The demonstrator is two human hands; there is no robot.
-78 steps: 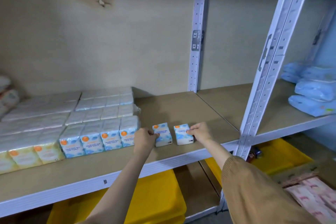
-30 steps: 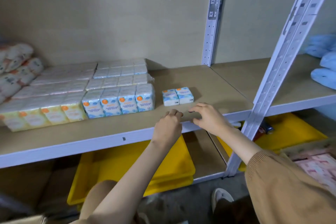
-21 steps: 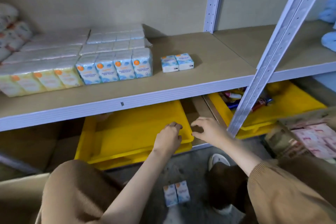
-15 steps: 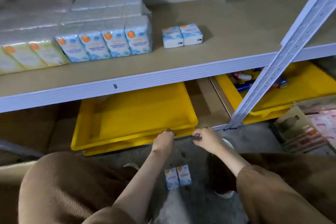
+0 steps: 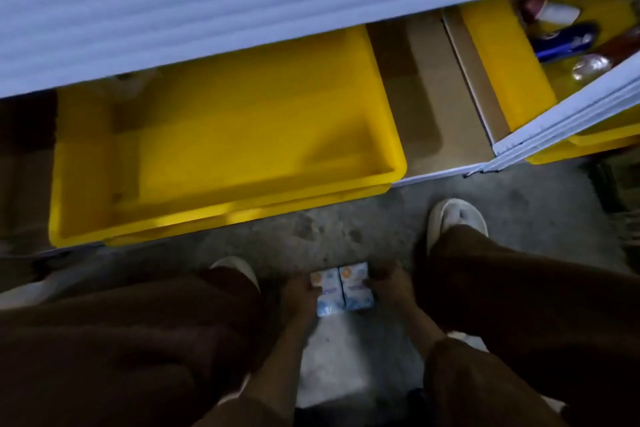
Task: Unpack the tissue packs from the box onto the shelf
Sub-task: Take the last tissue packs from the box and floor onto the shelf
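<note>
Two small blue-and-white tissue packs with orange dots sit side by side low between my knees, the left tissue pack (image 5: 325, 292) and the right tissue pack (image 5: 355, 289). My left hand (image 5: 298, 298) grips the left one from its outer side. My right hand (image 5: 389, 288) grips the right one from its outer side. They rest on a pale surface (image 5: 332, 374), possibly more packs in the box; too dim to tell. The shelf edge (image 5: 242, 3) runs blurred across the top; the packs on the shelf are out of view.
A yellow tray (image 5: 225, 211) sits under the shelf, and a second yellow tray (image 5: 498, 55) at right holds assorted items. A white shelf post (image 5: 561, 121) slants down at right. My shoes (image 5: 453, 218) and brown trouser legs flank the hands on a grey concrete floor.
My view dropped from the shelf to the floor. Both hands came down from the two packs left on the shelf and closed on two more packs between my feet.
</note>
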